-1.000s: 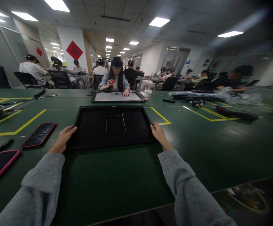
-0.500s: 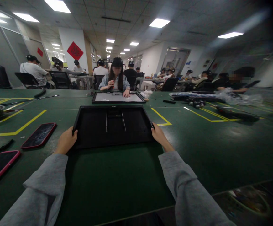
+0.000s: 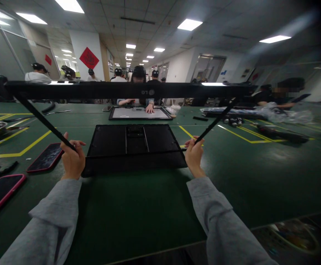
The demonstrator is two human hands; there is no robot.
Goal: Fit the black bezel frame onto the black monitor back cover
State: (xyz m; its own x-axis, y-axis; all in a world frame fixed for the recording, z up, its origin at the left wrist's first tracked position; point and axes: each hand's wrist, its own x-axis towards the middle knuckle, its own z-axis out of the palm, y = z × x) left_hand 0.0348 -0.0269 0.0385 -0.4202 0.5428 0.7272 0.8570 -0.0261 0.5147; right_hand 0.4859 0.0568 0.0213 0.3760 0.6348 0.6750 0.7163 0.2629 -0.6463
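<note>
Black frame (image 3: 116,90), one, held tilted above one black cover (image 3: 107,140), inside near edge of table (image 3: 138,213); left hand (image 3: 74,159) and right hand (image 3: 194,158) each gripping one side; two phones (image 3: 44,159) left of cover, nearer one cut off by view; cover partly hidden behind frame

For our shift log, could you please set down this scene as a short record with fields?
Left hand: grips one side of the black frame
Right hand: grips its opposite side
Frame pose: tilted, bar with LG logo uppermost
On green table: black shell, lying flat
Left of shell: red-edged phone, pink-edged phone
Across table: co-worker's hand on a gray panel
</note>
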